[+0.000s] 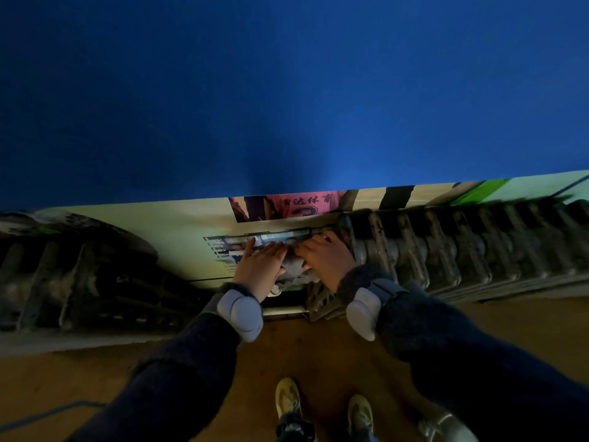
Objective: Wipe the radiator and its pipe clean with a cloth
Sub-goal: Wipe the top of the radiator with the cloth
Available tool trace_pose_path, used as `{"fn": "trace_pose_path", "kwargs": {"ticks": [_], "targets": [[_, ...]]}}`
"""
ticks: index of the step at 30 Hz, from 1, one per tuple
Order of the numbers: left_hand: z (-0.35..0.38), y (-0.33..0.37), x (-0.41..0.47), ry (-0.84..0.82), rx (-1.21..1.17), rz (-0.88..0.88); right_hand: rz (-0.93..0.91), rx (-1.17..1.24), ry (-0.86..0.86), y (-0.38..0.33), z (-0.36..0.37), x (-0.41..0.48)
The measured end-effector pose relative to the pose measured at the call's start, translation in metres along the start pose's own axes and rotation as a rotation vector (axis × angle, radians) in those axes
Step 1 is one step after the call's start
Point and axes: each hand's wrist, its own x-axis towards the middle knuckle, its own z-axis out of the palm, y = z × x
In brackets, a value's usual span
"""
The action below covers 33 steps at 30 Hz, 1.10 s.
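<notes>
A dark, dusty ribbed radiator [446,250] runs along the wall to the right, and another radiator [79,282] stands to the left. A grey horizontal pipe [287,236] joins them across the gap. My left hand [259,266] and my right hand [325,260] are both pressed below the pipe, side by side, on a crumpled grey cloth [294,267] that shows between them. My right fingers curl over the cloth beside the right radiator's end; my left fingers lie flatter and reach up to the pipe.
A printed banner [178,231] with a pink patch covers the lower wall under a blue wall [287,90]. The floor [302,355] is orange-brown. My shoes [288,398] stand close to the wall. A pale valve fitting [275,290] sits below the hands.
</notes>
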Motion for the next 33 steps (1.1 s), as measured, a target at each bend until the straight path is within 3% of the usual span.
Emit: {"fn": "trace_pose_path", "kwargs": {"ticks": [6, 11, 16, 20, 29, 33], "targets": [[0.0, -0.001, -0.003, 0.03, -0.013, 0.032, 0.052, 0.016, 0.088, -0.004, -0.007, -0.002], [-0.01, 0.007, -0.002, 0.257, -0.07, 0.039, 0.033, 0.11, 0.208, 0.005, -0.019, -0.019], [-0.036, 0.038, 0.016, 0.329, -0.087, 0.072, 0.146, 0.158, 0.191, 0.035, -0.025, -0.046], [-0.051, 0.071, 0.041, 0.363, -0.089, 0.134, 0.141, 0.135, 0.342, 0.07, -0.019, -0.055], [-0.049, 0.092, 0.085, 0.339, -0.078, 0.092, 0.146, 0.142, 0.311, 0.114, -0.012, -0.034], [-0.043, 0.095, 0.093, 0.333, -0.14, 0.088, 0.172, 0.139, 0.168, 0.119, -0.006, -0.024]]}}
